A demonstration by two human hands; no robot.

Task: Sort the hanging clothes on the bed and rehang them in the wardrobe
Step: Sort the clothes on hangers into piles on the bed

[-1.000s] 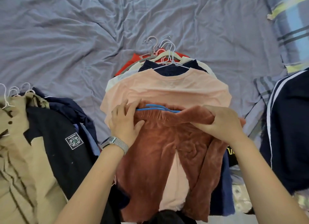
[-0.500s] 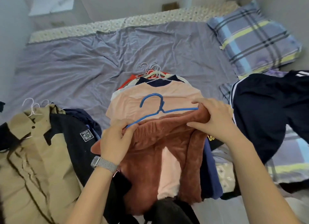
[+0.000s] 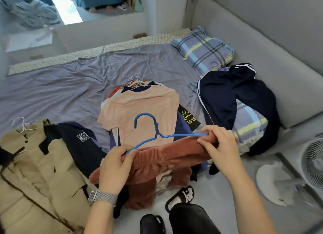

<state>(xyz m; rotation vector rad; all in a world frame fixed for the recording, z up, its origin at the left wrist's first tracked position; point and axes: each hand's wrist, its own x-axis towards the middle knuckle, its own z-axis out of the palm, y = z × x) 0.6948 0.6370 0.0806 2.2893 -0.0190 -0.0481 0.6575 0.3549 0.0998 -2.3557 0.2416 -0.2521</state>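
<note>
A rust-brown fleecy garment (image 3: pixel 162 156) hangs over a blue hanger (image 3: pixel 153 129), lifted above the bed's near edge. My left hand (image 3: pixel 117 165) grips the garment and the hanger's left end. My right hand (image 3: pixel 218 143) grips the garment at the hanger's right end. Behind them a pile of hung clothes lies on the bed, topped by a pink T-shirt (image 3: pixel 141 106), with white hanger hooks (image 3: pixel 132 80) at its far end.
A beige and navy jacket pile (image 3: pixel 40 163) lies at the left on the purple bed sheet (image 3: pixel 61 87). Dark navy striped trousers (image 3: pixel 232 101) and a plaid pillow (image 3: pixel 204 48) lie at the right. A white fan (image 3: pixel 297 172) stands on the floor at the right. My slippered feet (image 3: pixel 180 197) are below.
Both hands have lifted the brown garment and blue hanger off the pile towards me. The hanger's hook has come free above the garment. The view has tilted up and back.
</note>
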